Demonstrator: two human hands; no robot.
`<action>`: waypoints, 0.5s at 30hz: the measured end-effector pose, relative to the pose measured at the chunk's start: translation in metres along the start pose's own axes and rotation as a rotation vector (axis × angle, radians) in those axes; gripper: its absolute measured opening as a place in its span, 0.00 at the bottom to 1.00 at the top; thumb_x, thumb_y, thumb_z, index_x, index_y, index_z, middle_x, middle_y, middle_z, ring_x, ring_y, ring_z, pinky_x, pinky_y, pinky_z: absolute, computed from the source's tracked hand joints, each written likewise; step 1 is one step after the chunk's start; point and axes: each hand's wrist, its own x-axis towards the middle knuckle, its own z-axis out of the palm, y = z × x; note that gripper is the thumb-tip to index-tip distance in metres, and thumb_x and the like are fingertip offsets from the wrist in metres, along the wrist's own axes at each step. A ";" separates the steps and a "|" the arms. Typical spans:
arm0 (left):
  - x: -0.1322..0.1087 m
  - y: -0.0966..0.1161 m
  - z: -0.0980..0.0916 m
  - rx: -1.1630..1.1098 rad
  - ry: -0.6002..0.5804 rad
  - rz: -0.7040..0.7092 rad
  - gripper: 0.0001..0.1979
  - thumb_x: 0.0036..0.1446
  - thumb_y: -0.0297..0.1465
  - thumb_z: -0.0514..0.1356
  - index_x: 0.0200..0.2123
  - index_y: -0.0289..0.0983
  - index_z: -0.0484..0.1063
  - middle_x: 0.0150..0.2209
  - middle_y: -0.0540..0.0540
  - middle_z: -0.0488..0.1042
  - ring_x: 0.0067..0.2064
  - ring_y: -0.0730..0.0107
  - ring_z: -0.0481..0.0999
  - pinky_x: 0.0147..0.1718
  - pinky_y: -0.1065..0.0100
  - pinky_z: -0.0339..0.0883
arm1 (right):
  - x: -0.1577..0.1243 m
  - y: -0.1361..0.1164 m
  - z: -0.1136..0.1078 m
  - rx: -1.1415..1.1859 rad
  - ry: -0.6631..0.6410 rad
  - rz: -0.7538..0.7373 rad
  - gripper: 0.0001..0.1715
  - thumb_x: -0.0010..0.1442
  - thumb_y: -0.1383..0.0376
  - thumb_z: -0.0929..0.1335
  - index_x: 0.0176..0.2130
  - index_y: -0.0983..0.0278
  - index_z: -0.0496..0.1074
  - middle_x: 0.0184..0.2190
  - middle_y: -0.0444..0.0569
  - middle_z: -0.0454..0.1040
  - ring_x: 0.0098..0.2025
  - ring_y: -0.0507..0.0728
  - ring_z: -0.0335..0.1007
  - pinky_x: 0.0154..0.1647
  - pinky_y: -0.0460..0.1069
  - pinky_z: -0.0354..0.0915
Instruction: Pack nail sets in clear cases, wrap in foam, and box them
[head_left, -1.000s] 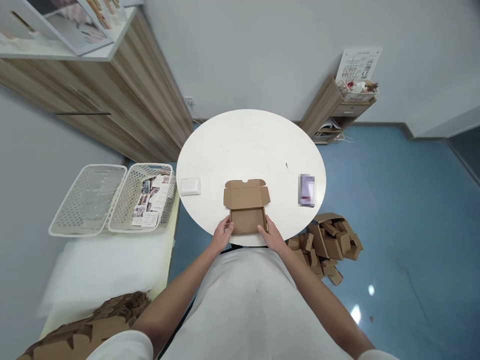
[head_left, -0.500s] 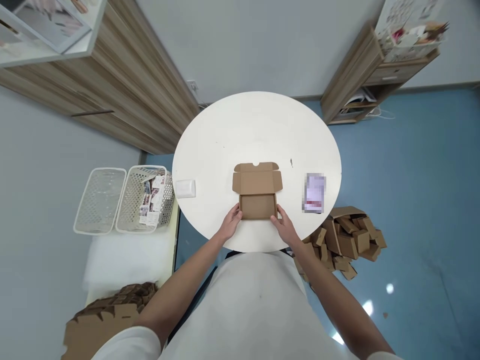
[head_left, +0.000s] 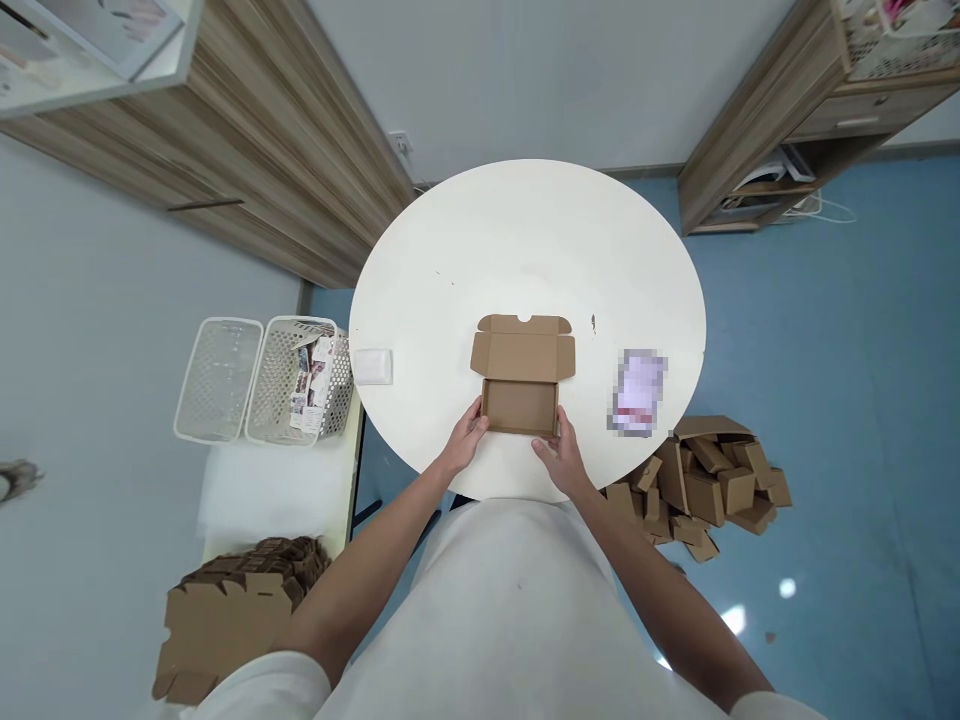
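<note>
A brown cardboard mailer box [head_left: 520,406] lies on the round white table [head_left: 525,230] right in front of me. Its lid stands folded back away from me, with the side flaps and front tabs spread, and the tray part looks bare inside. My left hand [head_left: 465,440] grips the near left corner, thumb along the front and fingers on the side wall. At the near right corner, my right hand [head_left: 562,458] has its fingers against the side wall, while the thumb sits off the front edge.
A white packet [head_left: 373,366] lies at the table's left. A blurred-out purple item [head_left: 637,392] is on the right. Left of the table stands a white basket [head_left: 259,400] with printed cards. Flat cardboard [head_left: 217,630] is stacked lower left; folded boxes [head_left: 705,495] pile up on the floor at right.
My right thumb has come off the box's front wall and shifted left. My left hand keeps its grip. The whole view has shifted slightly; the box stays open on the table.
</note>
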 end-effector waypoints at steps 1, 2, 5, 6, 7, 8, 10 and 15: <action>0.000 -0.001 0.000 0.004 0.008 -0.008 0.29 0.58 0.43 0.47 0.60 0.40 0.46 0.61 0.46 0.51 0.60 0.62 0.52 0.56 0.61 0.52 | 0.000 0.001 0.000 -0.010 -0.001 -0.005 0.48 0.53 0.52 0.63 0.62 0.58 0.32 0.60 0.57 0.43 0.56 0.60 0.55 0.51 0.57 0.60; -0.001 -0.003 0.000 0.011 0.020 -0.018 0.29 0.58 0.43 0.47 0.60 0.40 0.46 0.61 0.46 0.51 0.60 0.62 0.52 0.56 0.61 0.52 | 0.001 0.002 -0.001 -0.019 -0.001 -0.012 0.48 0.53 0.52 0.63 0.62 0.57 0.32 0.60 0.57 0.43 0.55 0.60 0.55 0.51 0.57 0.60; -0.002 -0.005 0.001 0.035 0.046 -0.041 0.29 0.58 0.44 0.46 0.60 0.40 0.46 0.61 0.46 0.50 0.60 0.62 0.52 0.56 0.61 0.51 | 0.001 0.004 -0.001 -0.032 0.006 -0.038 0.47 0.53 0.53 0.64 0.61 0.56 0.32 0.60 0.56 0.44 0.56 0.61 0.54 0.50 0.58 0.60; -0.003 -0.005 0.001 0.044 0.042 -0.046 0.29 0.58 0.44 0.46 0.60 0.40 0.46 0.61 0.46 0.50 0.60 0.62 0.52 0.56 0.61 0.52 | 0.000 0.005 -0.001 -0.031 0.010 -0.042 0.48 0.53 0.54 0.64 0.61 0.56 0.33 0.60 0.56 0.44 0.57 0.61 0.53 0.50 0.58 0.60; -0.003 -0.004 0.001 0.053 0.037 -0.049 0.29 0.58 0.45 0.46 0.60 0.40 0.47 0.61 0.46 0.50 0.60 0.62 0.52 0.56 0.61 0.52 | 0.000 0.005 0.000 -0.029 0.016 -0.044 0.48 0.52 0.54 0.64 0.62 0.56 0.32 0.60 0.56 0.44 0.57 0.61 0.52 0.51 0.58 0.60; -0.003 -0.003 0.002 0.062 0.032 -0.049 0.29 0.58 0.45 0.45 0.60 0.40 0.47 0.61 0.46 0.50 0.60 0.62 0.53 0.56 0.61 0.52 | -0.001 0.005 0.000 -0.027 0.021 -0.043 0.49 0.52 0.54 0.64 0.62 0.57 0.32 0.59 0.57 0.45 0.57 0.61 0.52 0.51 0.58 0.60; -0.003 -0.002 0.003 0.091 0.037 -0.048 0.30 0.58 0.46 0.44 0.60 0.40 0.46 0.61 0.46 0.50 0.60 0.62 0.53 0.56 0.62 0.52 | -0.002 0.004 0.002 -0.027 0.034 -0.036 0.50 0.52 0.55 0.64 0.62 0.58 0.30 0.59 0.57 0.46 0.57 0.61 0.52 0.51 0.58 0.59; -0.005 -0.009 0.001 0.162 0.040 -0.075 0.33 0.57 0.48 0.44 0.61 0.39 0.43 0.62 0.46 0.48 0.61 0.62 0.49 0.56 0.61 0.52 | -0.005 0.004 0.009 -0.046 0.114 -0.047 0.52 0.51 0.54 0.65 0.62 0.59 0.29 0.59 0.58 0.44 0.56 0.62 0.53 0.51 0.59 0.60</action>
